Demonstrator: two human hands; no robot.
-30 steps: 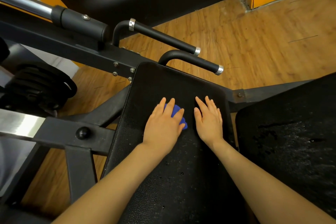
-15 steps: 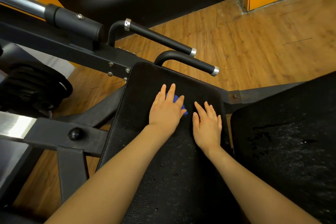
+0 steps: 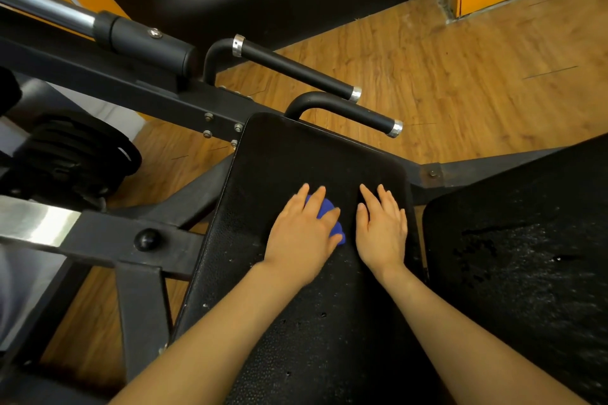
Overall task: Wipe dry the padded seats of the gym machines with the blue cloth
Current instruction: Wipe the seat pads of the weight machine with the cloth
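The left hand [image 3: 304, 233] lies flat, fingers straight, pressing the blue cloth [image 3: 329, 215] onto the padded seat [image 3: 296, 158], whose long axis runs away from the person. The cloth is mostly hidden (its shape is unclear). Just right, the right hand [image 3: 381, 230] rests flat, holding nothing. Two black handles [image 3: 296, 71] stand beyond the fingertips; a second, wet pad [image 3: 526, 256] lies farther right.
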